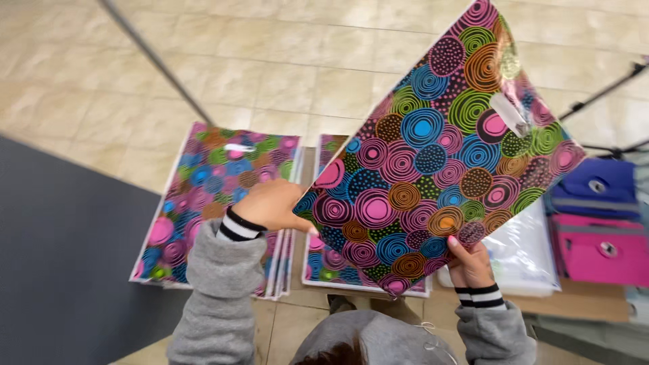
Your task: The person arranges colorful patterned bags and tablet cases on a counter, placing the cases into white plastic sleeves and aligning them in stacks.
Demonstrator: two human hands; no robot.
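Observation:
I hold up a glossy plastic bag [433, 155] printed with many coloured circles on black, tilted with its cut-out handle toward the upper right. My left hand [274, 205] pinches the bag's left corner. My right hand [468, 260] grips its lower edge from beneath. Both sleeves are grey with black-and-white striped cuffs. Below the raised bag lie two stacks of the same patterned bags: one stack [203, 196] at the left, another stack [331, 270] in the middle, partly hidden by the raised bag.
The stacks rest on a low brown surface [581, 301] over a beige tiled floor [270, 67]. A dark grey mat [61, 270] lies at the left. Pink [602, 250] and blue [598, 186] pouches and clear packets [524, 253] sit at the right. Thin metal stand legs [155, 61] cross the floor.

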